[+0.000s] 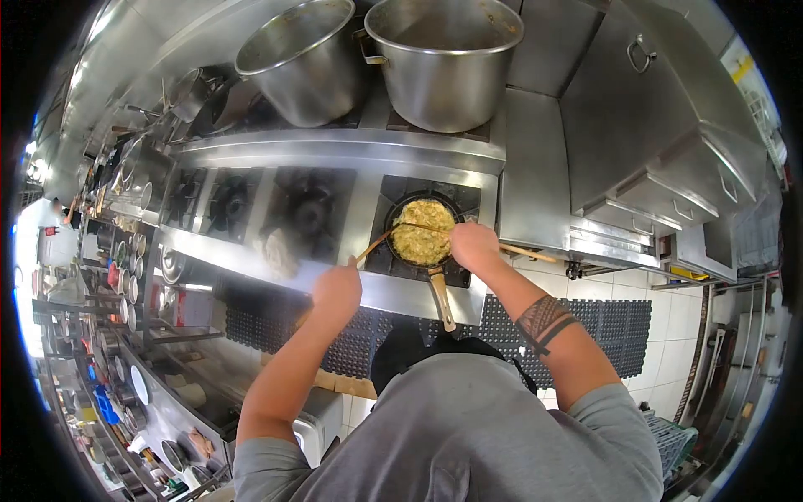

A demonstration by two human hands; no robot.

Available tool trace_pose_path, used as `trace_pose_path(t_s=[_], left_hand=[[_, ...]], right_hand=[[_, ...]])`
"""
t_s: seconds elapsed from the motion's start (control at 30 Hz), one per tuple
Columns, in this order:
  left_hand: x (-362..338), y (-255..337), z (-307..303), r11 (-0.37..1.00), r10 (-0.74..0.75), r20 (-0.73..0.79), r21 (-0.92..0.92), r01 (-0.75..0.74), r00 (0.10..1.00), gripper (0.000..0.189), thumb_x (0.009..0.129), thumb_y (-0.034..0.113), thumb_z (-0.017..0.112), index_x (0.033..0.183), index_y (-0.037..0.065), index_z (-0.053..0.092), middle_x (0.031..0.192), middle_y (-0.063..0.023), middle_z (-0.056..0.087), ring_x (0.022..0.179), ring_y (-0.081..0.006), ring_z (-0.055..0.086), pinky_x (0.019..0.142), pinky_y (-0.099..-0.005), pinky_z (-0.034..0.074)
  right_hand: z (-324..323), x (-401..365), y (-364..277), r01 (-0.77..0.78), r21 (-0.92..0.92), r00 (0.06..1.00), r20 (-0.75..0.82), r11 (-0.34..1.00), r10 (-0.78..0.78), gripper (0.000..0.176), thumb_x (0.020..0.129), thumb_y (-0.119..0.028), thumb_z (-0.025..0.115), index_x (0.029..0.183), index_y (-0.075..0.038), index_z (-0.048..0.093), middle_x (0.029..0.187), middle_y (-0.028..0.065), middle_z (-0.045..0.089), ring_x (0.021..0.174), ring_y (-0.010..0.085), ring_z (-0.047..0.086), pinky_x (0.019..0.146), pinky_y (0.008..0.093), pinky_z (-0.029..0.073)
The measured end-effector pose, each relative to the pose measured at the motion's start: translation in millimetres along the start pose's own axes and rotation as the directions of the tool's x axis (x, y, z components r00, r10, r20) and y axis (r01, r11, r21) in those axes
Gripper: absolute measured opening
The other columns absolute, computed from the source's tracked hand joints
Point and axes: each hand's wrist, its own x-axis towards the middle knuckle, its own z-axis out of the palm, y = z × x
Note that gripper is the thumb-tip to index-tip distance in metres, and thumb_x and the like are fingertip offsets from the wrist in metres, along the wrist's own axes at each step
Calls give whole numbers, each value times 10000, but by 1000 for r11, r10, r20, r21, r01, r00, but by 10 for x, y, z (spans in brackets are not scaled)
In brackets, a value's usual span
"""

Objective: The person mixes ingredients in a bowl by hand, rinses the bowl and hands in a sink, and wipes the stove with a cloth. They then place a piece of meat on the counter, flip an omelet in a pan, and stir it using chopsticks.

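Note:
A frying pan [388,237] sits on the right burner, its handle [443,299] pointing toward my body. Inside lies a round yellow egg mixture with greenish flecks [421,245]. My left hand [336,289], left of the pan, is closed round a wooden utensil [374,245] whose tip reaches the egg. At the pan's right edge, my right hand [474,245] is closed round another thin wooden utensil [527,251], which sticks out to the right and also reaches over the egg. The utensils' tips come close together above the food.
Two large steel pots [305,75] [443,75] stand behind the stove. A whitish cloth [279,253] lies on the stove's front edge at left. Steel drawers [661,201] are at right, and shelves with cookware at far left. A person [70,212] is far off at left.

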Motion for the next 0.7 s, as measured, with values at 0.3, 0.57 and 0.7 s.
trace_pose_path(t_s=[0.3,0.57,0.7], left_hand=[[-137,-10,-89,999,-20,35,-27,20,999,494,913,103,543,1405,67,567,896,-179,732,839,-357,740,750,-464,601],[-325,69,-236,1000,26,99,-15,-24,995,364,1048,190,421,1339,73,607,937,-151,728,900,-360,724,771,-489,582],[-353,43,-268,1000,22,89,-9,-21,996,358,1039,178,429,1320,67,620,951,-154,729,916,-358,725,771,-481,583]], right_hand=[[120,-341,2,76,42,997,18,996,-77,218,836,-113,582,945,-29,752,995,183,745,919,359,731,773,466,587],[53,-486,126,89,75,996,9,993,-90,218,838,-112,571,935,-29,748,981,184,745,915,363,732,769,470,590],[39,-495,197,21,41,1000,22,999,-22,208,825,-110,577,915,-31,747,942,187,743,879,367,734,757,466,594]])
